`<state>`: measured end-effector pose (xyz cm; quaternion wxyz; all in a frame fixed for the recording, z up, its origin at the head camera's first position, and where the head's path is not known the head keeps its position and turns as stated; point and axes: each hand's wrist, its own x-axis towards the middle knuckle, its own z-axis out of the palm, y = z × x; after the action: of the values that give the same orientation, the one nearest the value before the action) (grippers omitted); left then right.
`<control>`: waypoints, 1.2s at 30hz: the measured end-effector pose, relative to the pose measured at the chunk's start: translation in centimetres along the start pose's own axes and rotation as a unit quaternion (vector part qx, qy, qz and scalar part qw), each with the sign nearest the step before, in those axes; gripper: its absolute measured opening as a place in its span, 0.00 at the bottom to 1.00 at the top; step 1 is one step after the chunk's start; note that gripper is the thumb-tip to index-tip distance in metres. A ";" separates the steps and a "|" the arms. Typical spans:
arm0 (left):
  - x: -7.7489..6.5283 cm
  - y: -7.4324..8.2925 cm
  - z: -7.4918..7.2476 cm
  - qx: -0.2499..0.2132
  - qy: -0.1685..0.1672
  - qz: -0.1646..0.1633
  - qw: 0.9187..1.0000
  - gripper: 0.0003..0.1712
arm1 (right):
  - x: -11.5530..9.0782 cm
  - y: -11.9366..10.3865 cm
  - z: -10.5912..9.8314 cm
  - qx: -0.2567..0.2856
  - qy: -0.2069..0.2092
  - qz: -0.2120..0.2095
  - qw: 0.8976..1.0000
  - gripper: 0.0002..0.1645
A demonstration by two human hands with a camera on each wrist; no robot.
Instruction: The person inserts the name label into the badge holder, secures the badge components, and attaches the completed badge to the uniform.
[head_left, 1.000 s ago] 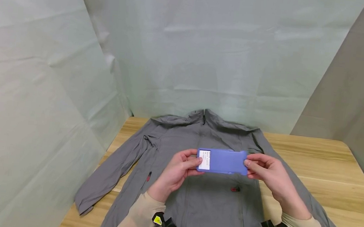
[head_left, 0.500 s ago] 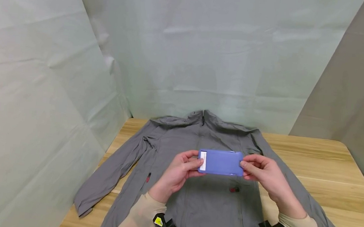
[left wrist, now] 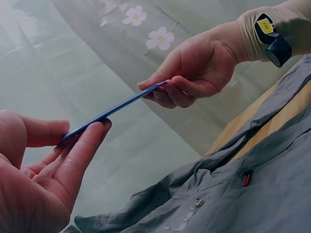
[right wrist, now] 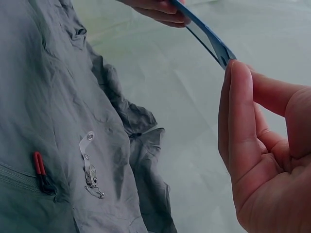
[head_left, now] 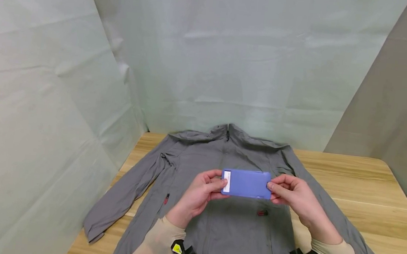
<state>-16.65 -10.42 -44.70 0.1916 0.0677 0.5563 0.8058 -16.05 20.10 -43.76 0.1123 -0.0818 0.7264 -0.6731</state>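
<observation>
Over the chest of a grey jacket (head_left: 244, 237), both hands hold a flat blue ID badge holder (head_left: 247, 184) level in the head view. My left hand (head_left: 199, 192) pinches its left end, thumb on the front over a white label (head_left: 227, 176) and fingers behind. At the right end, my right hand (head_left: 298, 195) pinches the edge between thumb and fingertips. The left wrist view shows the badge holder (left wrist: 114, 107) edge-on as a thin blue line between the hands. On the jacket lies a badge clip (right wrist: 90, 167) with a clear strap, hidden from the head view.
The jacket is spread on a wooden table (head_left: 352, 186), its sleeves reaching down both sides. Red-tipped zipper pulls (head_left: 262, 213) mark its pockets. Pale sheeting (head_left: 231, 64) walls in the back and left, close to the table edge.
The badge holder has become shorter as its right part slid in toward the left. My right hand moved left with it, and less of the white label shows. The left hand stayed nearly still.
</observation>
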 end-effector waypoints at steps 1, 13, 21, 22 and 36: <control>0.0 0.0 0.0 0.001 0.001 0.000 1.000 0.19 | 0.0 0.0 0.0 0.002 0.000 0.000 1.000 0.11; 0.0 -0.1 0.0 0.018 0.003 -0.003 1.000 0.13 | 0.1 0.2 0.0 -0.004 -0.015 -0.010 1.000 0.13; 0.0 -0.2 -0.1 0.018 0.006 -0.016 1.000 0.12 | 0.0 0.0 0.0 -0.009 -0.010 -0.009 1.000 0.13; 0.0 -0.2 -0.1 0.018 0.006 -0.018 1.000 0.12 | 0.0 0.0 0.0 -0.009 -0.010 -0.008 1.000 0.13; -0.1 -0.6 0.2 -0.004 0.016 -0.034 0.999 0.23 | 0.0 0.3 0.4 0.010 0.002 0.002 1.000 0.09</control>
<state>-16.34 -10.07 -45.19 0.2106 0.0350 0.5582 0.8018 -15.95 19.72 -44.11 0.1128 -0.0781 0.7202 -0.6801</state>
